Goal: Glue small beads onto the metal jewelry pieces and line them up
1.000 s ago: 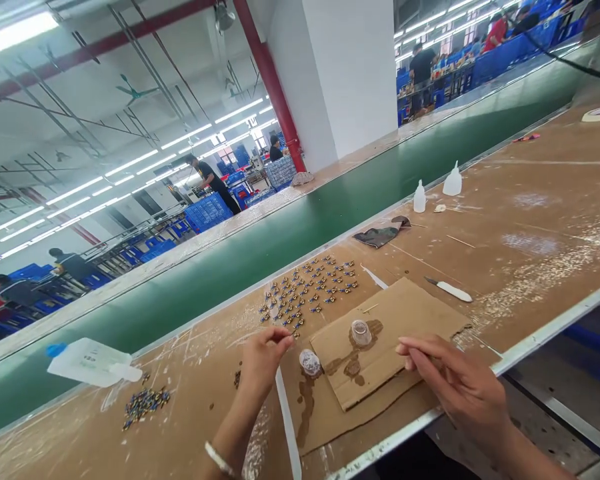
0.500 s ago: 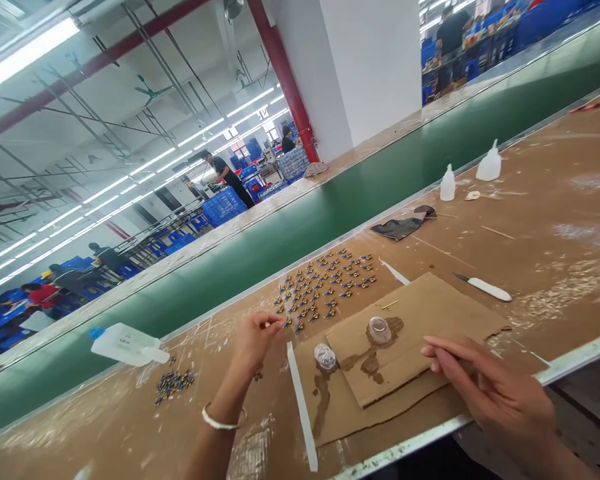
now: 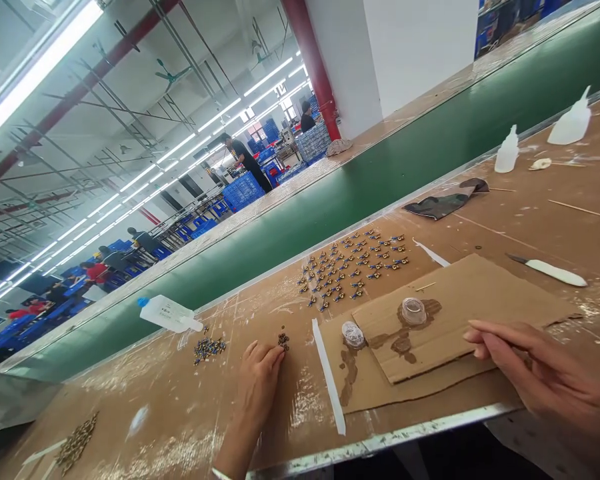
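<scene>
My left hand rests on the brown workbench, fingertips drawn together at a small heap of dark parts. What they pinch, if anything, is too small to see. My right hand hovers over the near right corner of a cardboard sheet, fingers closed on what looks like a thin stick. Two small clear cups stand on the stained cardboard. Beyond it, several tiny blue-and-gold parts lie in rows.
A white strip lies between my hands. A white-handled knife is at the right. A lying bottle, a blue parts heap, a dark cloth and squeeze bottles edge the green conveyor. People work far behind.
My left hand has left the rows of blue-and-gold parts and come down to the small dark heap. The view has swung left and down. My right hand has kept its place.
</scene>
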A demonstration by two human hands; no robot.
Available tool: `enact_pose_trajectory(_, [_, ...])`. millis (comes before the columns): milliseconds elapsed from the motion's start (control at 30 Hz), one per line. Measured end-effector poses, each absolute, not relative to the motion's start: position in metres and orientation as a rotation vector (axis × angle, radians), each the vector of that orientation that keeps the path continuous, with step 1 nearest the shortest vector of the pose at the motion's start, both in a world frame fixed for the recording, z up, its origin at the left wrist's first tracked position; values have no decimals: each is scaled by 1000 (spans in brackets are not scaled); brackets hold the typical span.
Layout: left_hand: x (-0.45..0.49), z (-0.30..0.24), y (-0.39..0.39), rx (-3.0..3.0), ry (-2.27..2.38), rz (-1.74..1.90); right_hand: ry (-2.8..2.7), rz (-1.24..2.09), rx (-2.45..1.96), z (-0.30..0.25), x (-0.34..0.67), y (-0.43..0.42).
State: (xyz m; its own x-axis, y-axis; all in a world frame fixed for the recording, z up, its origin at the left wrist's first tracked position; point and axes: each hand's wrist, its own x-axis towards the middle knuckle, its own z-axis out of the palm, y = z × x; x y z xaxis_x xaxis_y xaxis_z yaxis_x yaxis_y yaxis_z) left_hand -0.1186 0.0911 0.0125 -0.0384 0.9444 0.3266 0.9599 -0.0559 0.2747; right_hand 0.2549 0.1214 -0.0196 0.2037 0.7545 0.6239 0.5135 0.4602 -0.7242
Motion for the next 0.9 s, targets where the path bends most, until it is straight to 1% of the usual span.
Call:
enact_pose_trajectory(200, [-116, 11, 95, -2114, -2172, -663, -1463, 289, -1183, -18, 257, 120])
enact_pose_trajectory(333, [-109, 13, 86, -2065, -2370, -703, -1460, 322, -1171, -21, 257, 119])
enact_pose_trajectory(567, [-74, 24, 56, -2182, -2687, -689, -1468, 341, -1124, -31, 259, 120])
enact_pose_trajectory(900, [-74, 23, 57, -2120, -2740, -758, -1488, 359, -1170, -28, 260, 118])
